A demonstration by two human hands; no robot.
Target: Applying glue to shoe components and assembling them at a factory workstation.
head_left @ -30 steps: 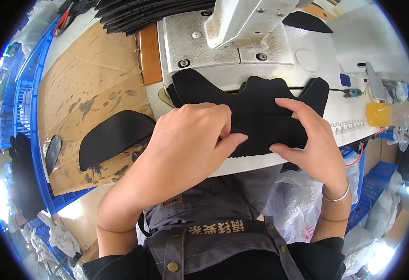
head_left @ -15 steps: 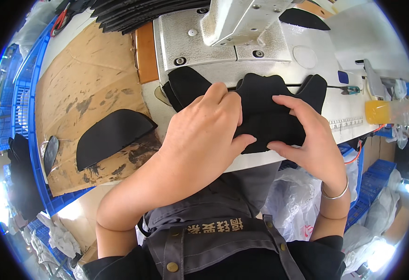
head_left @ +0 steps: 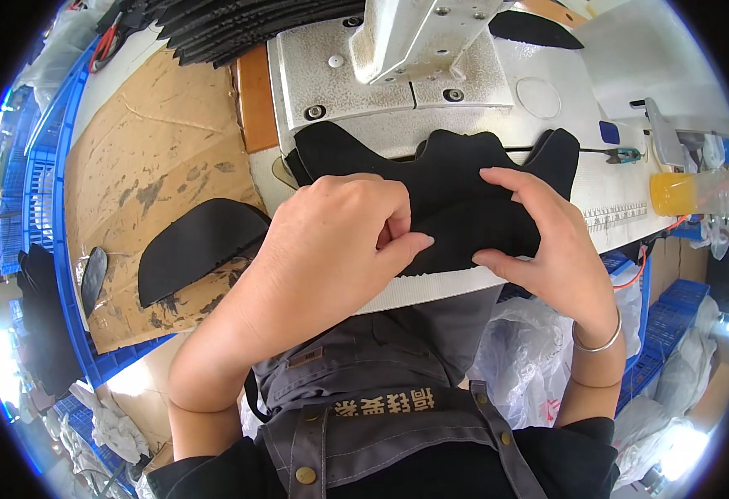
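Observation:
A black, wavy-edged fabric piece point(head_left: 439, 179), seemingly in layers, lies on the white machine bed point(head_left: 418, 291) in front of me. My left hand point(head_left: 343, 237) is closed at its near left part, thumb pressed toward the curled fingers, pinching the fabric edge. The fingertips behind that thumb are partly hidden. On the right part of the same piece rests my right hand point(head_left: 547, 241), its thumb and index finger spread wide apart with fabric showing between them. A curved edge of one layer shows between the hands.
A metal machine arm point(head_left: 414, 41) rises behind the fabric. To the left, a black half-round piece point(head_left: 202, 249) lies on stained cardboard point(head_left: 156, 141). Stacked black pieces point(head_left: 223, 29) sit at the back. On the right are small snips point(head_left: 626, 155) and a yellow-filled container point(head_left: 672, 195).
My left hand has moved left and toward me, uncovering more of the fabric's left side. My right hand stays nearly in place. The whole view has shifted slightly.

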